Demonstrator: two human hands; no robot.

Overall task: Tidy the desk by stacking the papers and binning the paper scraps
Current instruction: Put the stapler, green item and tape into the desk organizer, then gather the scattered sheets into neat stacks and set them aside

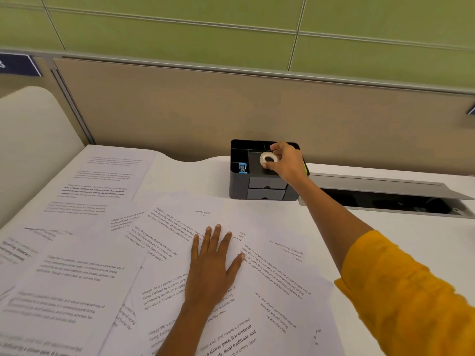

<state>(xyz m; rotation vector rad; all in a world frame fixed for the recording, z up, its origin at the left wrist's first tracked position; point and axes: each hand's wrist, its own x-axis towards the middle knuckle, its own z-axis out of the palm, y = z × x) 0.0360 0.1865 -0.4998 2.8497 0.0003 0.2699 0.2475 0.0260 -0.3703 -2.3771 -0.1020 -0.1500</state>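
Several printed white papers (84, 265) lie scattered and overlapping across the white desk (401, 242). My left hand (214, 258) rests flat on the papers in the middle, fingers spread and straight. My right hand (285, 160) reaches to the back of the desk and pinches a white roll of tape (267, 159) over the top tray of a black desk organizer (257, 181). No paper scraps or bin show in the head view.
The organizer has two small grey drawers and a blue stapler-like item (243, 167) in a left compartment. An open cable trough with a raised lid (385, 191) runs along the back right. A beige partition (180, 109) bounds the desk behind.
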